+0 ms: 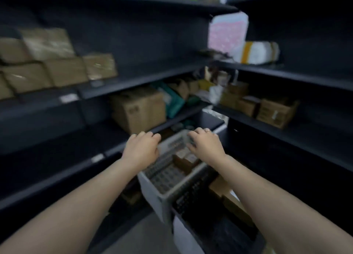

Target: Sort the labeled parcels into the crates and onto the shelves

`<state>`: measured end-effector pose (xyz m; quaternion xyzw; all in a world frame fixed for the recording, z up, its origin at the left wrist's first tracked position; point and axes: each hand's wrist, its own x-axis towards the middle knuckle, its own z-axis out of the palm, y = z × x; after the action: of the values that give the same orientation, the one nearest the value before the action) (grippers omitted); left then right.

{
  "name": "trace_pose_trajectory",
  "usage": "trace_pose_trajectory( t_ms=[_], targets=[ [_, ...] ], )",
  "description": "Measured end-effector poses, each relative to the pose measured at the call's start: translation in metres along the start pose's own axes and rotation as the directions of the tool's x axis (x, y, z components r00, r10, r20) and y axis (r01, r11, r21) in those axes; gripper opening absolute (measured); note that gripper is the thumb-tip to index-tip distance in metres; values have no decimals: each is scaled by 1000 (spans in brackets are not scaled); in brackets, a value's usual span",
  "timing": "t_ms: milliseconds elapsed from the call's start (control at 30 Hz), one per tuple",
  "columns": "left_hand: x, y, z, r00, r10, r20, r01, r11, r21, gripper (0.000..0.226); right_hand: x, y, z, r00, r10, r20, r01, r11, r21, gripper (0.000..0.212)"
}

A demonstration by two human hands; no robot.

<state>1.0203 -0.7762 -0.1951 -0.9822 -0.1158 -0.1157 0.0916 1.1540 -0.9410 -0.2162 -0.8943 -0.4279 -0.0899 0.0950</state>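
Observation:
A grey slatted plastic crate (152,185) hangs tilted in front of me between dark shelves. My left hand (141,148) grips its far left rim, fingers curled over the edge. At the far right rim, my right hand (205,143) curls around the edge too. Inside the crate lie small brown parcels (186,159), partly hidden by my right wrist. The picture is blurred by motion.
Dark shelving (133,81) surrounds me on the left and right. Brown boxes (57,66) fill the left upper shelf, a large carton (138,108) stands lower. A white parcel with yellow tape (256,53) and small cartons (275,112) sit on the right shelves. More boxes (229,198) lie below the crate.

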Motion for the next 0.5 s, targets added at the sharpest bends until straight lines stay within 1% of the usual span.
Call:
trace_pose_trajectory(
  t_ms=[100,233,333,500],
  targets=[
    [-43,-98,-40,984,-156,-80,162,984,73,26,54,-103,-25,980,-166,-110,168,986,7,37],
    [-117,-220,-83,941,-288,-176,313,940,139,21,102,-242,-47,923,-319,-213,335,941,41,39],
    [-170,-300,-103,890,-402,-214,437,886,157,25,127,-332,-56,878,-410,-249,440,894,81,39],
    [-237,-400,-118,783,-573,-243,611,782,124,30,163,-454,-58,795,-561,-232,594,798,104,40]
  ],
)
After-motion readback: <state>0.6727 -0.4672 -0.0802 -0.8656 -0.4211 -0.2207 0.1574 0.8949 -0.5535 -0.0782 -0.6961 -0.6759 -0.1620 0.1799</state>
